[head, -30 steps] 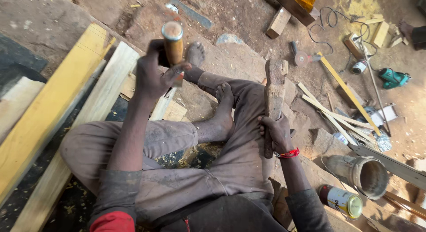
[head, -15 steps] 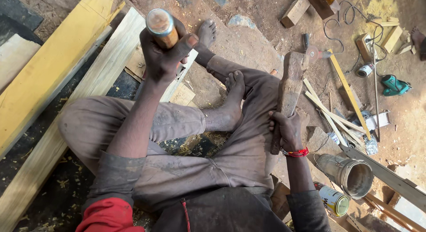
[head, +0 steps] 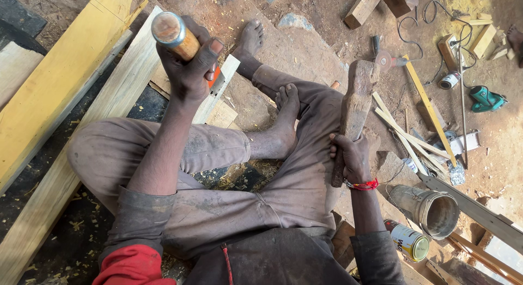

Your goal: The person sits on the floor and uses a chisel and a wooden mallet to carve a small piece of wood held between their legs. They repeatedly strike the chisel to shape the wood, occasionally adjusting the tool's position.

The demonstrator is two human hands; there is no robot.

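Observation:
I sit on the ground with my legs folded. My left hand (head: pixel 190 67) is raised and shut around a chisel with a round wooden handle (head: pixel 173 33), the handle's end pointing up at the camera, over a pale plank (head: pixel 109 108). My right hand (head: pixel 353 157) grips the handle of a rough wooden mallet (head: pixel 357 99), whose blocky head stands upright beside my right knee. A red cord wraps that wrist.
Long yellow and pale planks (head: pixel 52 83) lie at left. At right are thin wood strips (head: pixel 430 113), a green power tool (head: pixel 485 98), a metal bucket (head: pixel 430 208), a small tin can (head: pixel 408 241), wood blocks (head: pixel 362 7) and cables on dirt.
My left hand with the chisel has lifted closer to the camera and shifted left. The mallet in my right hand stays upright.

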